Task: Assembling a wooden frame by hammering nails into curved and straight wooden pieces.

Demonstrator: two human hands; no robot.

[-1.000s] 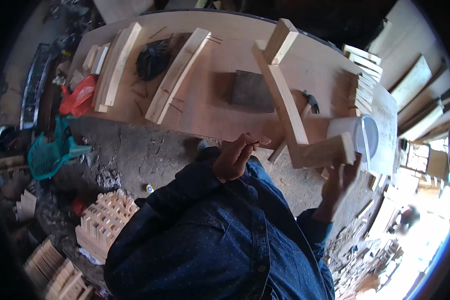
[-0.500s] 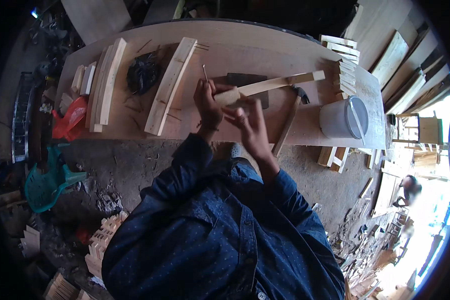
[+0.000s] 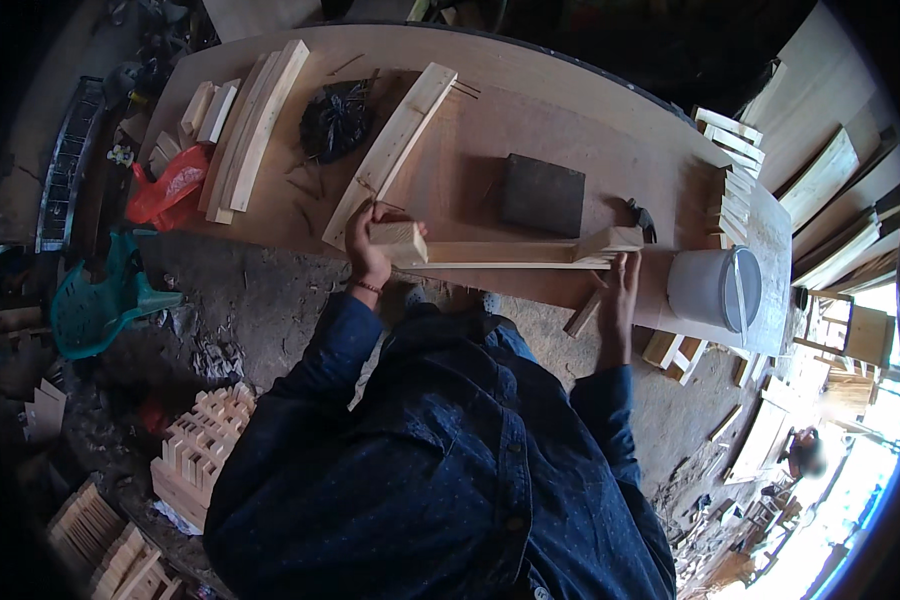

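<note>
A wooden frame (image 3: pixel 500 254) with a block at each end lies horizontally along the near edge of the plywood table. My left hand (image 3: pixel 372 255) grips its left end, with fingers beside a nailed beam (image 3: pixel 410 105); a small thin item by those fingertips is hard to make out. My right hand (image 3: pixel 622 285) holds the frame's right end from the near side. Behind the frame sit a dark block (image 3: pixel 543 193) and a hammer (image 3: pixel 638 218), whose handle is partly hidden.
A white bucket (image 3: pixel 708 290), short pieces (image 3: pixel 732 205), planks (image 3: pixel 260 130), a black bag (image 3: pixel 332 118) and red plastic (image 3: pixel 165 190) are on the plywood table (image 3: pixel 490 120). A teal chair (image 3: pixel 100 310) stands left; stacked wood (image 3: pixel 200 450) lies below. A person (image 3: pixel 805 450) is far right.
The frame was upright at my right, then crossed in front of me toward my left hand. It now lies level along the table edge, with my hands spread to both ends.
</note>
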